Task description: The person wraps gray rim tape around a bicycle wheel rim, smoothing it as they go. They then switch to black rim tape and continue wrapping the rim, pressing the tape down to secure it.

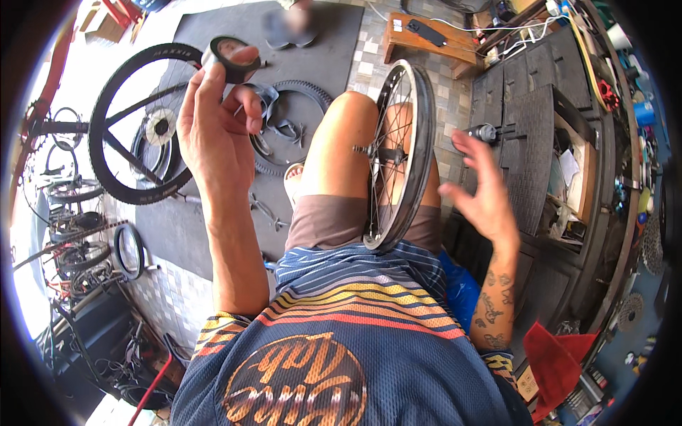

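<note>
My left hand (pixel 215 135) is raised to the left of my knees, its fingers closed round a roll of black tape (pixel 240 74). A small spoked bicycle wheel (pixel 424 145) stands upright between my thighs, its rim bare of any tyre, with the hub (pixel 389 155) showing among the spokes. To the right of the wheel, my right hand (pixel 484 192) hangs in the air with the fingers apart and nothing in it. It does not touch the rim.
A knobby tyre (pixel 312 90) lies on the dark mat (pixel 195 231) ahead of me. At left stands a bicycle with a large wheel (pixel 99 135). A small wooden bench (pixel 393 44) holds a phone (pixel 426 32). Dark drawers (pixel 522 153), one pulled out, line the right.
</note>
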Tool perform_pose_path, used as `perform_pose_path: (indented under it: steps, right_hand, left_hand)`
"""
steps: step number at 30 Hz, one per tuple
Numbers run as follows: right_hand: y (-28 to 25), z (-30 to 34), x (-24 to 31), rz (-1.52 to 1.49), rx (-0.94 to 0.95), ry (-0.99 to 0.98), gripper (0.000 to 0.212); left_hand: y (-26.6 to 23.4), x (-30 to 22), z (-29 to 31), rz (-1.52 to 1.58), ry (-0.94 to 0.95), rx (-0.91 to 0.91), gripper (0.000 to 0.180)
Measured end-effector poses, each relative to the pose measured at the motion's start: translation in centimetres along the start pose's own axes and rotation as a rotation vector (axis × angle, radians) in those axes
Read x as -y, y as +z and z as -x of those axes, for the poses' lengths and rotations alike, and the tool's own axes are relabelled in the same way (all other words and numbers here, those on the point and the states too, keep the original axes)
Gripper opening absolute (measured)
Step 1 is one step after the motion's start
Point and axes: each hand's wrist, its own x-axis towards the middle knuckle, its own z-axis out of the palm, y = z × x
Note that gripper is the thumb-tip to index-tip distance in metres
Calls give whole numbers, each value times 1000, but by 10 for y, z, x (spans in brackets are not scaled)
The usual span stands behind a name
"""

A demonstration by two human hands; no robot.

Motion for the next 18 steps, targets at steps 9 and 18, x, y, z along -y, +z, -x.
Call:
perform_pose_path:
  steps: [9, 18]
  right_hand:
    - [106, -35, -42, 111, 26, -455, 100]
    - [54, -65, -18, -67, -37, -520, 79]
  left_hand:
    - [-64, 59, 62, -172, -394, -115, 21]
    - [-66, 53, 62, -433, -155, -318, 42]
